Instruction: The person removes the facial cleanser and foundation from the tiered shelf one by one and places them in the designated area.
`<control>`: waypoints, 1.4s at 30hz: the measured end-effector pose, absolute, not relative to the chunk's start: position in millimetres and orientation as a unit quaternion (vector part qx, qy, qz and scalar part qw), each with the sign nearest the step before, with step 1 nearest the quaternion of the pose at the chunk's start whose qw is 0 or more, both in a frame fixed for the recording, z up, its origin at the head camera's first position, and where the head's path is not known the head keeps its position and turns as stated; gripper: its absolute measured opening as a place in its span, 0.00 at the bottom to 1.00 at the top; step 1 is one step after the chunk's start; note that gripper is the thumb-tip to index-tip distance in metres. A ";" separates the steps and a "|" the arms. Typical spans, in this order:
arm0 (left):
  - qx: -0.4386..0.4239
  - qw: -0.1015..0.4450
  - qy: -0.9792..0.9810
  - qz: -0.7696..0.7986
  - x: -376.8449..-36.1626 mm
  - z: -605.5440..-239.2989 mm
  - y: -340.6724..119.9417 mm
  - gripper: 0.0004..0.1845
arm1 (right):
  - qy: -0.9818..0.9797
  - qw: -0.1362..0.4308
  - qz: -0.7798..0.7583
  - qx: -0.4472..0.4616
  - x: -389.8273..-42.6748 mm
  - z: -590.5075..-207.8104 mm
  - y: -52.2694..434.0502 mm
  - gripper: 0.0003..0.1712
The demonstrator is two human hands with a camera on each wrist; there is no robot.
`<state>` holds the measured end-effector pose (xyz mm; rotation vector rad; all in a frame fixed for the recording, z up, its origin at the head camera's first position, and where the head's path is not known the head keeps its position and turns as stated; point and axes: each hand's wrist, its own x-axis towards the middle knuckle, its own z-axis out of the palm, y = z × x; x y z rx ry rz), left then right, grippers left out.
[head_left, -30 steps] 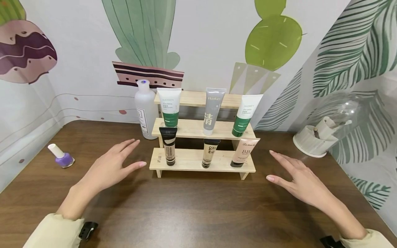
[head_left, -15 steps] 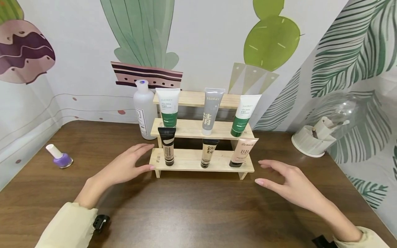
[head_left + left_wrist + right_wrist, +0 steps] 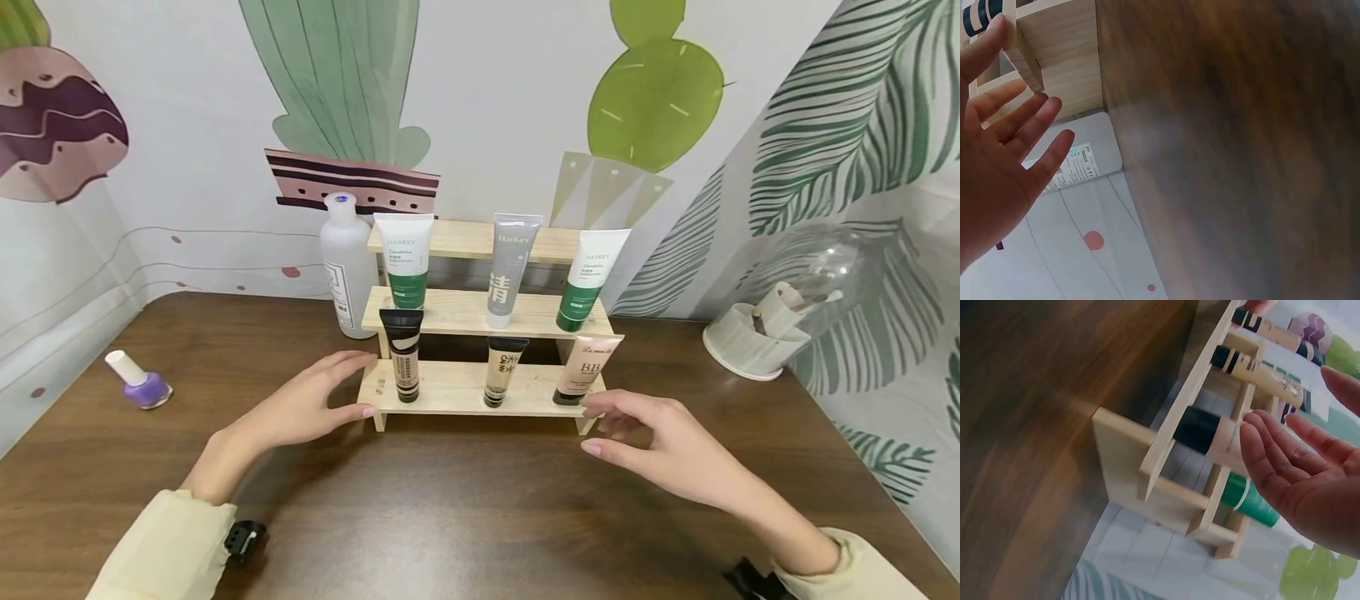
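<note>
A three-tier wooden display rack (image 3: 453, 400) stands on the brown table. Its bottom step bears a tube with a black crimped end (image 3: 406, 358), a smaller beige tube (image 3: 502, 375) and a pink BB cream tube (image 3: 588, 367). Above them stand a grey tube (image 3: 512, 271) and two white-and-green tubes. My left hand (image 3: 303, 404) is at the rack's left end, thumb and fingers spread on either side of the bottom board; contact is unclear. Beside the BB cream tube, my right hand (image 3: 667, 446) has its fingers loosely bent. In the right wrist view, its fingertips overlap that tube (image 3: 1225, 444), holding nothing visibly.
Behind the rack's left end stands a translucent white bottle (image 3: 348, 271). A purple nail polish bottle (image 3: 146, 387) sits at the far left. Toward the right, a clear dome covers a white holder (image 3: 750, 342). A printed wall covering (image 3: 495, 108) rises behind the table.
My left hand has moved right to the rack's left end. My right hand has moved left to the BB cream tube, its fingers bending more. The tubes stay on their steps.
</note>
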<state>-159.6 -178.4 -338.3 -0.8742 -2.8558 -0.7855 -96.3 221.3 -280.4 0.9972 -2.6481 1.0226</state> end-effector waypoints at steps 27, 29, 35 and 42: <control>-0.303 0.038 -0.912 -0.273 -163.7 -341.2 -179.5 0.31 | -0.825 0.017 0.428 0.368 -122.4 -249.4 110.1 0.19; -0.303 0.036 -0.912 -0.273 -163.4 -340.5 -179.0 0.31 | -0.830 0.014 0.430 0.355 -125.3 -248.4 101.9 0.19; -0.302 0.030 -0.914 -0.270 -163.0 -338.7 -177.9 0.31 | -0.837 0.020 0.441 0.324 -136.1 -250.0 81.9 0.22; -0.301 0.027 -0.913 -0.275 -162.3 -339.3 -177.8 0.31 | -0.845 0.030 0.444 0.298 -147.6 -250.2 65.2 0.23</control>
